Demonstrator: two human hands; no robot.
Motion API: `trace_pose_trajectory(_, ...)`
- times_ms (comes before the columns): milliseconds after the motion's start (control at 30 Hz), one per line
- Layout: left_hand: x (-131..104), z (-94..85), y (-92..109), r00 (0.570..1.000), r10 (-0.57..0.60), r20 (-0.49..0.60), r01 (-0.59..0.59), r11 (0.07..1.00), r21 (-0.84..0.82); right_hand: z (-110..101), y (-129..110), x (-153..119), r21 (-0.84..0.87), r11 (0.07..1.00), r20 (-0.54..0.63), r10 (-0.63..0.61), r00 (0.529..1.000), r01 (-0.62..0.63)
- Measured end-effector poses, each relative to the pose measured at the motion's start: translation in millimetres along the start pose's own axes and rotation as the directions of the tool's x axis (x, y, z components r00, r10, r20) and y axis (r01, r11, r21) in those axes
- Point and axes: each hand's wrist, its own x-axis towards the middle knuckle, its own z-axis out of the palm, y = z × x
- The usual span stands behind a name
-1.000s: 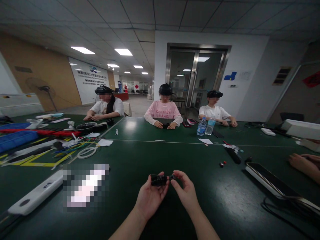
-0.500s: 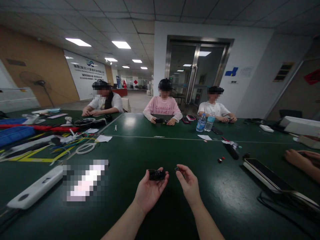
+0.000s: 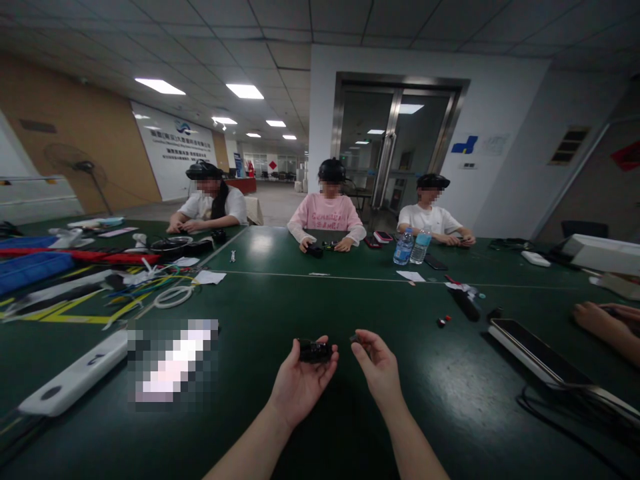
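Observation:
My left hand (image 3: 300, 383) is palm up, its fingers curled round a small glossy black device (image 3: 315, 351) whose exact kind I cannot make out. To its right, my right hand (image 3: 380, 367) pinches a tiny dark flat piece (image 3: 355, 338) between thumb and fingertips. A short gap separates the piece from the black device. Both hands are above the dark green table (image 3: 250, 433).
A white power strip (image 3: 75, 373) and a blurred-out bright rectangle (image 3: 177, 360) lie on the left. On the right are a thick flat device (image 3: 530, 353) and black cables (image 3: 565, 420). Two water bottles (image 3: 403, 247) stand farther back. Several people sit around.
My hands stay nearly in place; the piece in my right fingers looks slightly turned. Across the table, the person in pink has lowered a black object. The view has shifted slightly.

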Motion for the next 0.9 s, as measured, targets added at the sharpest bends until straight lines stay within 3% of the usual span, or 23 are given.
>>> trace_pose_trajectory(200, 0, -1.7, -1, 0.999, -0.006, 0.034, 0.006, 1.000, 0.013, 3, -5, -3, -0.073, 0.997, 0.089, 0.004, 0.996, 0.002)
trace_pose_trajectory(567, 4, 1.3, -10, 1.000, 0.009, -0.017, -0.008, 0.996, 0.084, 24, -19, -17, -0.156, 0.973, 0.276, -0.121, 0.954, 0.168)
trace_pose_trajectory(900, 6, 2.0, -12, 0.995, 0.036, -0.091, -0.031, 0.998, 0.062, 27, -16, -16, -0.313, 0.941, 0.343, -0.010, 0.939, 0.124)
